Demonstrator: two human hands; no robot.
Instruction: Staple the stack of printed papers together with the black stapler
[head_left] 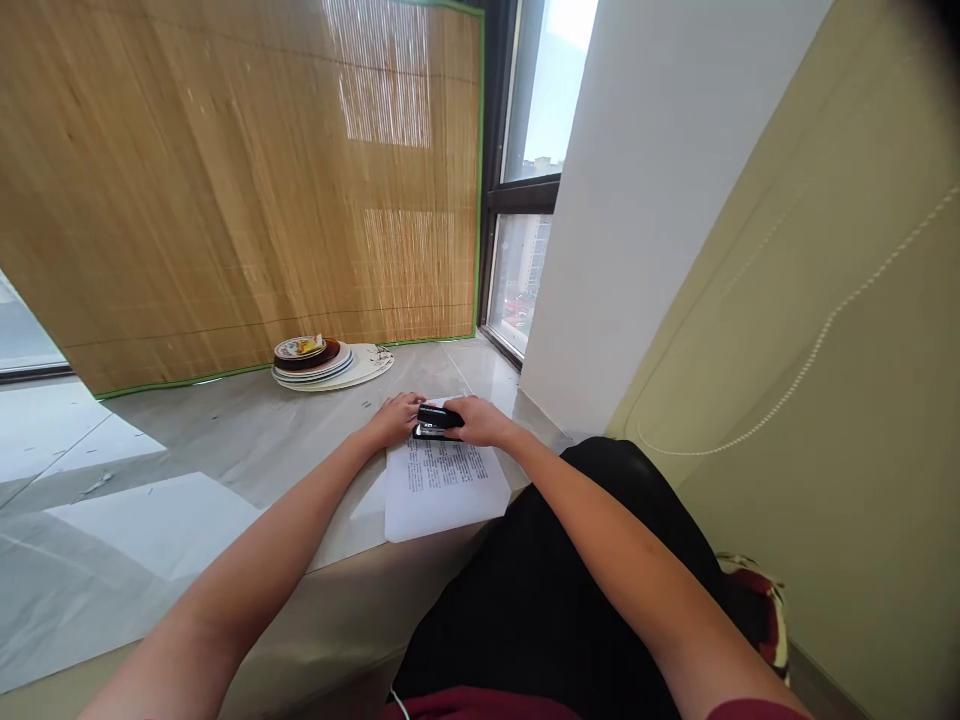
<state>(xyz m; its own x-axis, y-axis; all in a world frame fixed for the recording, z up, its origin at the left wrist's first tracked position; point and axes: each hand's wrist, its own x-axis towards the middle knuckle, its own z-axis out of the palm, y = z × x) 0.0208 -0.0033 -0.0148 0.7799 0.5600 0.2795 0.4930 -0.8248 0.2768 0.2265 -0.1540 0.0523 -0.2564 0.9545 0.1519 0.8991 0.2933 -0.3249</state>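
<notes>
A printed sheet of paper [450,495] lies on the stone window ledge, its lower edge reaching past the ledge's front edge. My right hand [480,420] is closed around a black stapler [439,417], which sits across the top part of the sheet. The stapler's jaw end points left, towards my other hand. At the sheet's upper left, my left hand [395,418] holds the paper by its edge, fingers bent close to the stapler's front. Part of the sheet's top is hidden under the stapler and both hands.
Behind the hands, a stack of plates [315,365] stands by the bamboo blind [247,180]. A window [525,250] and a white wall [637,200] are to the right. A beaded blind cord [817,340] hangs there. My black-clad knee [615,480] is beside the ledge [225,440].
</notes>
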